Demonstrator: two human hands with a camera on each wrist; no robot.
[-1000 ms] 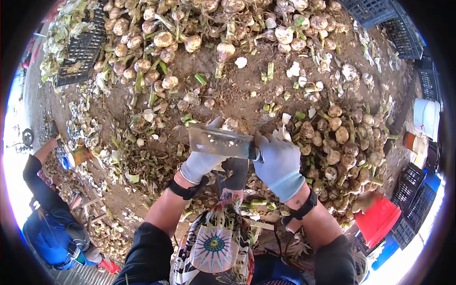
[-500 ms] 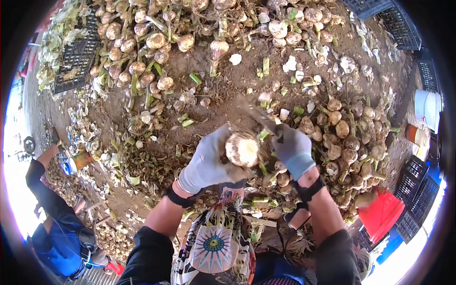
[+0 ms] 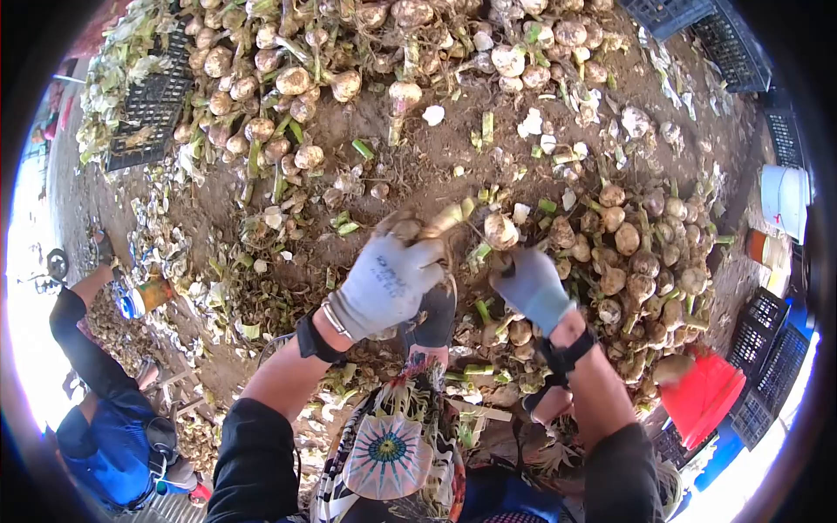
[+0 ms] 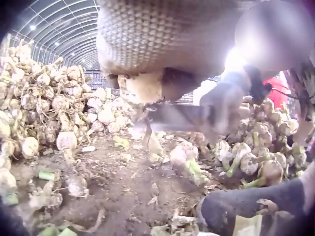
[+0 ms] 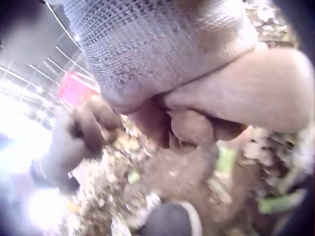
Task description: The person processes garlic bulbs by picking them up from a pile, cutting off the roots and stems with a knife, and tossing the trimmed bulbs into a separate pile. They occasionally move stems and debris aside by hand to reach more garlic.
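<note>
Garlic [image 4: 141,89] sits in our left hand [image 3: 388,283], fingers curled round it, stem [image 3: 452,215] jutting out, while our right hand [image 3: 532,286] grips a knife [image 4: 178,118]; we judge trimming in hand, next calling for a stem cut.

left grip [image 3: 384,283] holds a stalked garlic [image 3: 449,218]; right grip [image 3: 530,288] is just beside a pale bulb [image 3: 500,232], near piled garlic [image 3: 641,253].

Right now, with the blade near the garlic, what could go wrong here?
The blade shows just below the garlic gripped by the left hand, so a slip might cut that hand. If the right hand lost its grip, the blade could drop toward the dark shoe seen near the hands.
</note>
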